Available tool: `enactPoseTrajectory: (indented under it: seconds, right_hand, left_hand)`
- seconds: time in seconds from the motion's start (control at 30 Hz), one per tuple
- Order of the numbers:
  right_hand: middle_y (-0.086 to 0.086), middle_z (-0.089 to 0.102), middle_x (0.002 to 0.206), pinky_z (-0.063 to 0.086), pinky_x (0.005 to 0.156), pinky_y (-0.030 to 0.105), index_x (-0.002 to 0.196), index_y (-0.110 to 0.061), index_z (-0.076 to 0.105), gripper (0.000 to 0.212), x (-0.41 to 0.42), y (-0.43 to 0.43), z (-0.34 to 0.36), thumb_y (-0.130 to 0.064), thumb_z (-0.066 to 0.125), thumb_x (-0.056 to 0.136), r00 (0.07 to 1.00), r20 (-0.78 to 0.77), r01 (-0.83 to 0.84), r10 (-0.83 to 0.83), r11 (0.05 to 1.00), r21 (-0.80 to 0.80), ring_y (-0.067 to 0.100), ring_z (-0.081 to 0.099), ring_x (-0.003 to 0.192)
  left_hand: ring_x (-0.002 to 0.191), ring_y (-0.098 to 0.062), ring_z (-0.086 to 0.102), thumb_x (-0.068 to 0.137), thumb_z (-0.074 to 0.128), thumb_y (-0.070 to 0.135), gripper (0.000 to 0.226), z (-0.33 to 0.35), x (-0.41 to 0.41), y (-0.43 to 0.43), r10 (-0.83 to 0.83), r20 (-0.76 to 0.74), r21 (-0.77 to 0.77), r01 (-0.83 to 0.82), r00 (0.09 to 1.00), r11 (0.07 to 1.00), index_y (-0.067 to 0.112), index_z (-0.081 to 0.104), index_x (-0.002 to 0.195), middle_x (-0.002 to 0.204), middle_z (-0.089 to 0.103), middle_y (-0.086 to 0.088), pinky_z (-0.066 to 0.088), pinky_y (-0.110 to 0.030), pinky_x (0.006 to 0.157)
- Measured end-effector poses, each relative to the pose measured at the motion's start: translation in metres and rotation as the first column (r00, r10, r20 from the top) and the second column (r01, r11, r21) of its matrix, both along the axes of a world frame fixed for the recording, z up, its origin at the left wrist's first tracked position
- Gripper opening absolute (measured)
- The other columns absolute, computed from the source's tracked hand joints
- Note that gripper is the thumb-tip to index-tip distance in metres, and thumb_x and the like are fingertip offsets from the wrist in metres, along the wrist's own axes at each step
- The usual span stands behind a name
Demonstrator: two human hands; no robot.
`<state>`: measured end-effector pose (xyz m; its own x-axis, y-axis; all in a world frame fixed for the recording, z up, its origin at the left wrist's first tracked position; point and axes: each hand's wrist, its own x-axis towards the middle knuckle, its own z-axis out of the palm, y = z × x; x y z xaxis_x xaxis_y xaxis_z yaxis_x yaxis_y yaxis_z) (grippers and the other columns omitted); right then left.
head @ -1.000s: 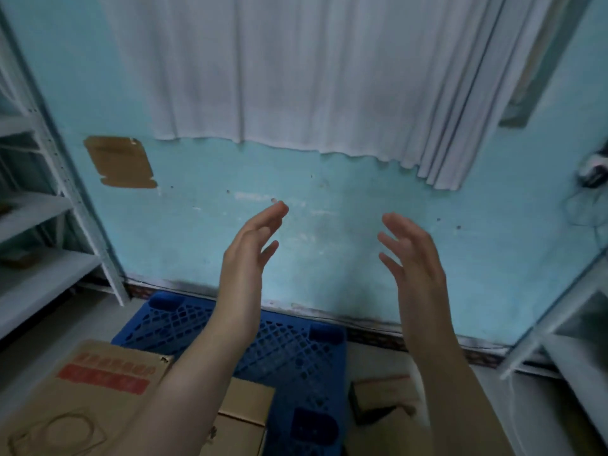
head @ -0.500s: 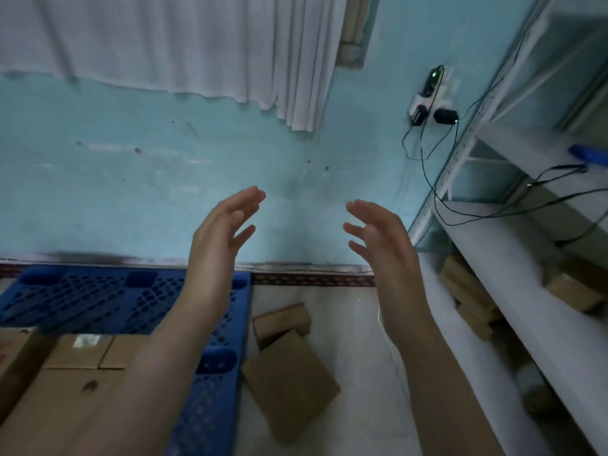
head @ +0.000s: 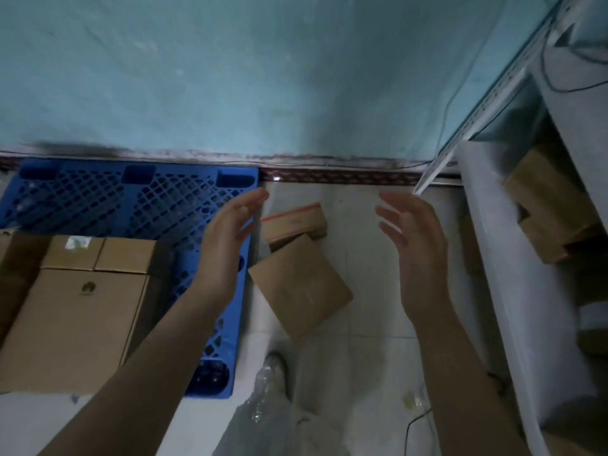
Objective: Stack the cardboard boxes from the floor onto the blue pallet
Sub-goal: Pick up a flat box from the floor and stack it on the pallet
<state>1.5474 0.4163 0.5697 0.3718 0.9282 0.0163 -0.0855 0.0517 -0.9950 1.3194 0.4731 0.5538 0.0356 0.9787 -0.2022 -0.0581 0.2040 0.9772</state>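
Observation:
The blue pallet lies on the floor at the left, against the wall. A large cardboard box and a smaller one behind it sit on the pallet. Two more boxes lie on the tiled floor to its right: a flat square box and, behind it, a small box with red tape. My left hand and my right hand are held open above the floor, palms facing each other, either side of those two boxes. Neither hand touches anything.
A white metal shelf runs along the right, with cardboard boxes on its lower level. A turquoise wall closes the far side. Crumpled clear plastic and a thin cable lie on the floor near me.
The view has swung right and down from the curtain and wall to the floor. Both open hands have dropped with it, now hovering over the two floor boxes.

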Motion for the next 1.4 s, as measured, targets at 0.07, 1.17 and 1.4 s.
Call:
enactPoseTrajectory:
  seconds: [0.07,1.17,1.4]
  right_hand:
    - [0.012,0.061,0.133,0.042,0.11,0.048,0.115,-0.022,0.061,0.026,0.008,0.022,-0.043,-0.012,0.039,0.105,1.0,0.017,-0.012,0.013,0.998,-0.055,0.028,0.06,0.122]
    - [-0.003,0.032,0.161,0.027,0.118,0.046,0.155,-0.036,0.021,0.087,0.023,0.139,-0.706,-0.077,0.042,0.081,0.76,0.465,0.016,0.454,0.702,-0.712,0.023,0.032,0.147]
    - [0.001,0.039,0.155,0.033,0.115,0.051,0.154,-0.032,0.026,0.099,0.012,0.139,-0.679,-0.083,0.044,0.07,0.755,0.456,0.039,0.471,0.662,-0.748,0.027,0.039,0.141]
  left_hand:
    - [0.123,-0.005,0.057,0.102,0.033,0.017,0.043,-0.048,-0.001,0.017,0.027,0.003,-0.069,-0.027,1.0,0.997,0.038,0.07,0.107,0.122,0.068,0.016,0.038,-0.036,0.11]
    - [0.114,-0.011,0.053,0.083,0.074,0.028,0.074,-0.686,-0.009,0.02,0.224,-0.299,-0.536,-0.358,0.928,0.764,0.034,0.026,0.139,0.13,0.048,0.009,0.047,-0.015,0.071]
    - [0.113,-0.012,0.055,0.08,0.078,0.027,0.083,-0.666,-0.019,0.019,0.265,-0.257,-0.588,-0.368,0.929,0.72,0.029,0.026,0.144,0.132,0.049,0.005,0.048,-0.022,0.074]
